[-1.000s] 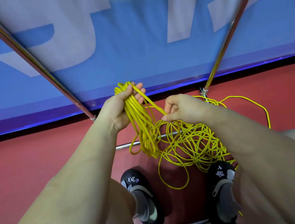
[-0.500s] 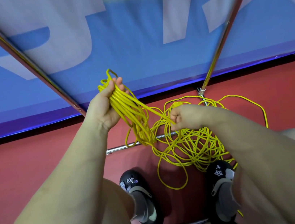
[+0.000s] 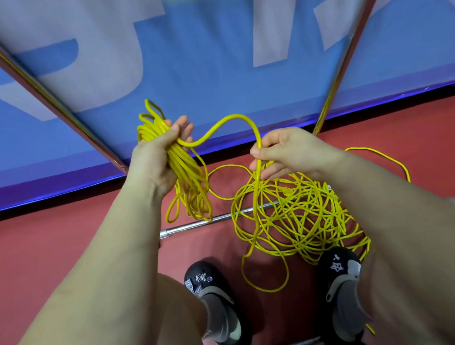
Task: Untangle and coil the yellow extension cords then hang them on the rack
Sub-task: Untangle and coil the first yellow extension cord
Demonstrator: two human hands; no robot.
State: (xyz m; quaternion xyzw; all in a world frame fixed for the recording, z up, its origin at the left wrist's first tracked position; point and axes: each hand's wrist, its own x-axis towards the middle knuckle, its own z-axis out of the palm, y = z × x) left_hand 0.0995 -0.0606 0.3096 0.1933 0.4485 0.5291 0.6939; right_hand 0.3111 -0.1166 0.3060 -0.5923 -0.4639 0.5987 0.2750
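While each hand (image 3: 157, 158) (image 3: 290, 150) grips yellow cord (image 3: 190, 183), the tangle (image 3: 294, 218) drapes a chrome bar (image 3: 198, 223) by black shoes (image 3: 215, 299).

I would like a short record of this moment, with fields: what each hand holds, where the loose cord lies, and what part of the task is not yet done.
left hand: left hand grips the coiled bundle of yellow cord
right hand: right hand pinches a single strand arching over from the bundle
loose cord: tangled pile on the red floor, across a metal bar, near the shoes
not yet done: pile uncoiled; nothing hung
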